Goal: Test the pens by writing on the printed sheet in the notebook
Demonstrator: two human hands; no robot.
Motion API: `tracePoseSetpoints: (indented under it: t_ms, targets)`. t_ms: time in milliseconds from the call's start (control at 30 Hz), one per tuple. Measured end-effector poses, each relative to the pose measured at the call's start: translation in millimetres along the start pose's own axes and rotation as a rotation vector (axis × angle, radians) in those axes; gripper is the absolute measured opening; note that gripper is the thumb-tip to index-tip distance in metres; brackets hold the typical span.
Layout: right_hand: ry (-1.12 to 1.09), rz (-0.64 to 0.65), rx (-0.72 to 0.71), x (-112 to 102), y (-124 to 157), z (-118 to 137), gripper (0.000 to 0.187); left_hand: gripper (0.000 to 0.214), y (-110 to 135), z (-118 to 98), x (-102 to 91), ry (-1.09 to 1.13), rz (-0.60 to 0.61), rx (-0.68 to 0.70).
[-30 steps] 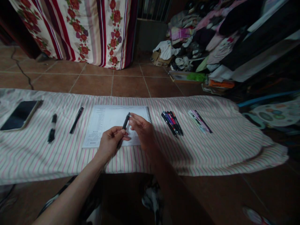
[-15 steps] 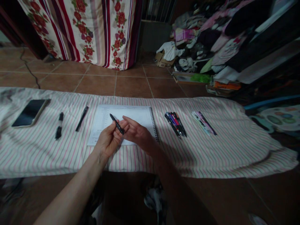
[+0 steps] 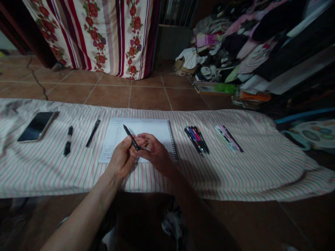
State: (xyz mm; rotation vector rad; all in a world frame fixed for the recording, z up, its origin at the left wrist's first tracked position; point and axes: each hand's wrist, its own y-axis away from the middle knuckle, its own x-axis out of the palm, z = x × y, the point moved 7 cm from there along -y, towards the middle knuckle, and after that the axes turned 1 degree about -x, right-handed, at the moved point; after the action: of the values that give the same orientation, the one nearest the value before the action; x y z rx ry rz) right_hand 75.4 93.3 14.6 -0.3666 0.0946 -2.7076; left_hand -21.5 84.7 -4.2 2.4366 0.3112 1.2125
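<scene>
A black pen (image 3: 127, 130) is held slantwise above the open notebook, its pointed end up and to the left. My left hand (image 3: 122, 157) is closed around it, thumb on the barrel. From the right, my right hand (image 3: 155, 153) curls its thumb and fingers in at the lower end of the same pen; the exact contact is partly hidden. A small pale streak shows by the right thumb, too blurred to name. Beneath both hands lies the spiral notebook (image 3: 157, 125), with a printed page on its left side and the wire binding on the right.
Left of the notebook lie a black pen (image 3: 92, 133), a black-and-clear pen (image 3: 68, 141) and a phone (image 3: 36, 126). To the right are a bunch of several pens (image 3: 196, 139) and a pastel bunch (image 3: 229, 138). Everything rests on a striped cloth (image 3: 261, 157).
My right hand's fingers have curled inward and its thumb has come to the pen's lower end. The left hand keeps its hold. The view has shifted slightly.
</scene>
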Motion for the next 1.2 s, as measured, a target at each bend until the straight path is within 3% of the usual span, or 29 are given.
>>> tracePoseSetpoints:
  t_ms: [100,800,1200]
  targets:
    - [0.025,0.003,-0.022,-1.1,1.0,0.0,0.039,0.02,1.6,0.8,0.5,-0.029,0.02,0.01]
    - [0.026,0.15,0.049,-4.7,5.2,0.2,0.064,0.02,4.3,5.4,1.9,-0.013,0.021,-0.045]
    - [0.563,0.224,-0.199,-3.3,10.6,6.2,0.074,0.014,-0.5,5.9,-3.0,-0.06,0.182,-0.035]
